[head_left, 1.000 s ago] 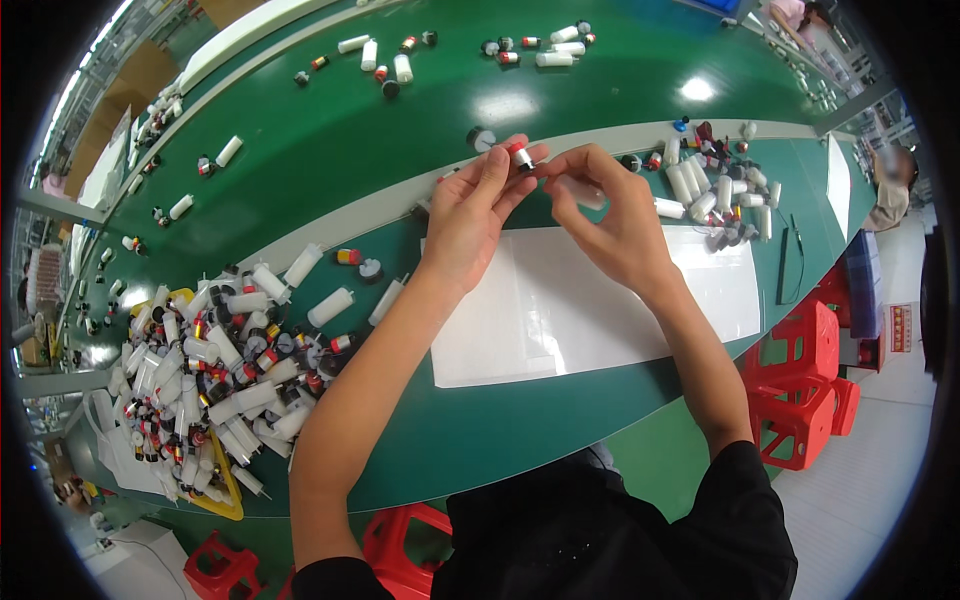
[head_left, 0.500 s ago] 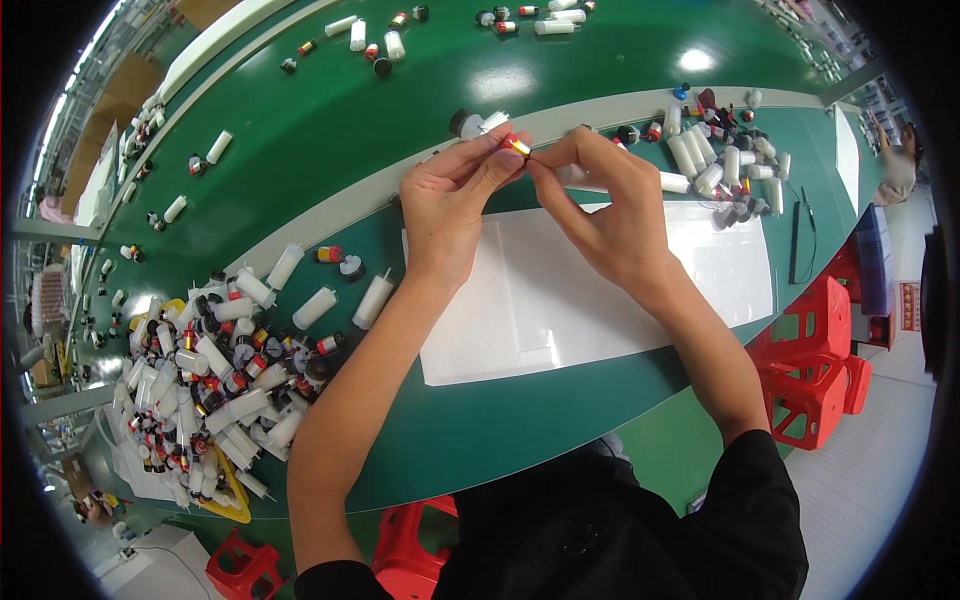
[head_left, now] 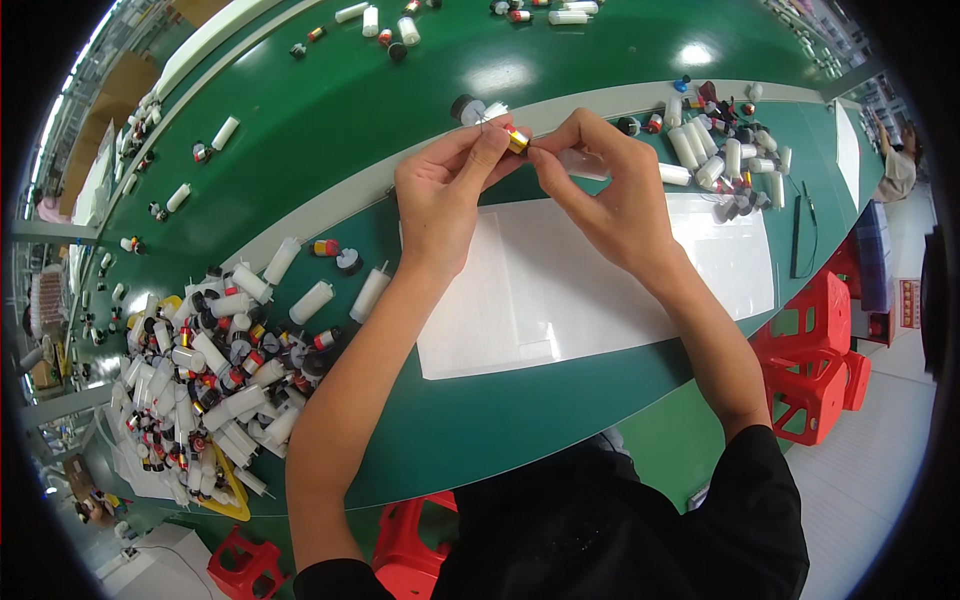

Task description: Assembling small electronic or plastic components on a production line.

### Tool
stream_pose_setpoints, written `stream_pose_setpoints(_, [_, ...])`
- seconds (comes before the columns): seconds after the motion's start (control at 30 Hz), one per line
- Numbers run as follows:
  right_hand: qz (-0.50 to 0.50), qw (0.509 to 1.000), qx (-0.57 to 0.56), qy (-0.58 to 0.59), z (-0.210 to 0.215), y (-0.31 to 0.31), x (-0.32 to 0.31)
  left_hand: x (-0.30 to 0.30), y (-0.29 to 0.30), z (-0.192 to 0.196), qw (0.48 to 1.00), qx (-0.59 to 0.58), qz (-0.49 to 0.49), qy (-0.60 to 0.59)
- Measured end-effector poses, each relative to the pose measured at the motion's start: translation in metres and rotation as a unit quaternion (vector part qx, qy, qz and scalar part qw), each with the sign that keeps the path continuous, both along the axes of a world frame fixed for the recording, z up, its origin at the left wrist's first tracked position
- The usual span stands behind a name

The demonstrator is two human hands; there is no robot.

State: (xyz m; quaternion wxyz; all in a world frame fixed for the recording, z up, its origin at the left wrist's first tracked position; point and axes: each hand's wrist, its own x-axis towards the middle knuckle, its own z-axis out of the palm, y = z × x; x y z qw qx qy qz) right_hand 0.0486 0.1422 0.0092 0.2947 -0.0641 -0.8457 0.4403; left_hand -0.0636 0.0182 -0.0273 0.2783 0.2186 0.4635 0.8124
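Above the far edge of the white sheet (head_left: pixel 590 290), my left hand (head_left: pixel 442 205) pinches a small red-and-gold cylinder (head_left: pixel 517 140) with a dark end between thumb and fingers. My right hand (head_left: pixel 615 190) is closed too, thumb and index finger pressed together at the cylinder's dark end. Just beyond my left fingertips lie a dark grey round cap (head_left: pixel 466 109) and a white piece, partly hidden. A white tube behind my right hand is partly covered by its fingers.
A big heap of white tubes and small red, gold and black parts (head_left: pixel 210 390) covers the left of the table. More white tubes (head_left: pixel 690 148) lie at the right, near a thin pen-like tool (head_left: pixel 808 205). Parts ride on the green belt (head_left: pixel 570 65) beyond. Red stools (head_left: pixel 815 360) stand right.
Parts on the green belt have shifted right and slightly away. The small cylinder has turned a little in my fingers, showing more of its gold side; both hands stay close together.
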Motion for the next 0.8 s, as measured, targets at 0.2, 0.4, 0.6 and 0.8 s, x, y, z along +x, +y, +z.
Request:
stream_pose_setpoints(0.2, [-0.102, 0.968, 0.226, 0.047, 0.025, -0.011, 0.01, -0.004, 0.003, -0.004, 0.999, -0.023, 0.039, 0.019])
stream_pose_setpoints(0.4, [0.07, 0.943, 0.217, -0.242, 0.015, -0.072, 0.089, -0.005, 0.003, -0.006, 0.998, 0.009, 0.049, 0.028])
stream_pose_setpoints(0.6, [0.016, 0.973, 0.171, -0.152, -0.012, -0.089, 0.107, -0.004, 0.004, -0.006, 0.999, 0.002, 0.034, 0.042])
stream_pose_setpoints(0.8, [0.045, 0.956, -0.115, -0.264, 0.012, -0.073, 0.102, -0.001, 0.002, -0.007, 0.999, -0.006, 0.028, 0.02])
